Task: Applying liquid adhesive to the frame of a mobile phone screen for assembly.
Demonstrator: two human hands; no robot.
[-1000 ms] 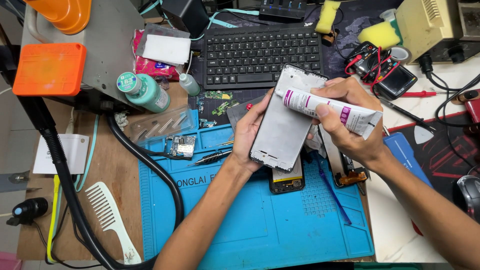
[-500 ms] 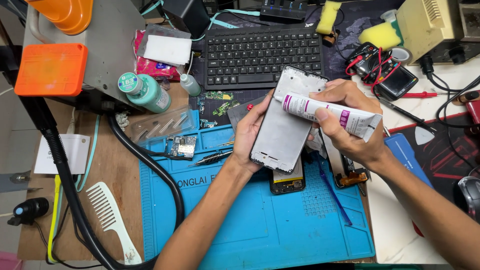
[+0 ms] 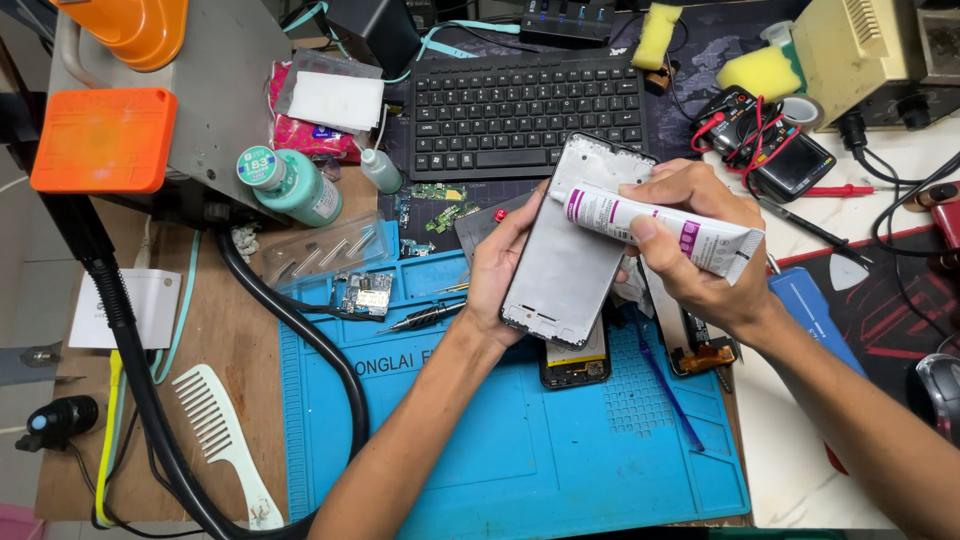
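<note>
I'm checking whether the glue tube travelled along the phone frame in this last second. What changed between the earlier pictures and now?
Hardly anything. The right hand keeps the white tube with its tip at the upper left edge of the phone frame, and the left hand still grips the frame's left side. Nothing was picked up or released; the blue mat and keyboard lie unchanged.

Blue mat (image 3: 520, 470), white-purple glue tube (image 3: 655, 225)

I note both forearms bare to the frame edge, no sleeves. Left hand (image 3: 500, 275) and right hand (image 3: 690, 255): no gloves, rings, watch. Nails short. No wrist straps.
</note>
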